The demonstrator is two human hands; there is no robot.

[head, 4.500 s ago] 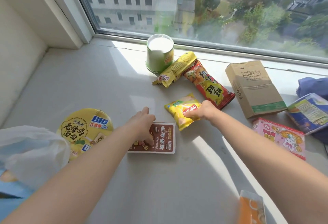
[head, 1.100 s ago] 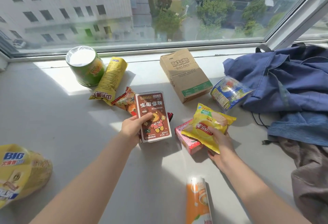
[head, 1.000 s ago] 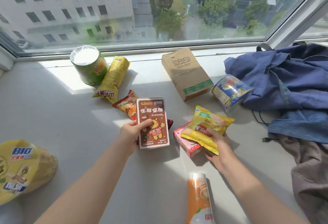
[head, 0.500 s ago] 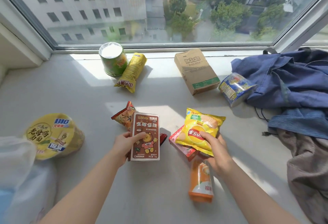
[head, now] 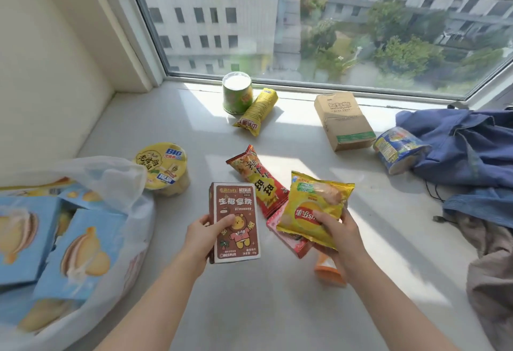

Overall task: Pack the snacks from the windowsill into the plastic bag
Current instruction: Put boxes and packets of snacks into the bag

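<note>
My left hand (head: 204, 235) grips a brown snack box (head: 236, 221) with a bear on it, held upright above the windowsill. My right hand (head: 337, 235) holds a yellow chip bag (head: 315, 206) lifted over a pink box (head: 288, 238). The white plastic bag (head: 111, 181) lies open at the left with several blue cake boxes (head: 80, 253) inside. A yellow noodle bowl (head: 161, 167) stands beside the bag's mouth. A red snack pack (head: 259, 181) lies behind the brown box.
By the window stand a green cup (head: 237, 92), a yellow tube pack (head: 256, 111) and a brown carton (head: 344, 121). A blue cup (head: 398, 149) leans on blue clothing (head: 472, 150). An orange pack (head: 329, 270) lies under my right wrist. Grey cloth (head: 491, 270) fills the right edge.
Both hands picked up their snacks from the sill and drew them nearer. The view swung left, so the plastic bag with blue boxes now shows.
</note>
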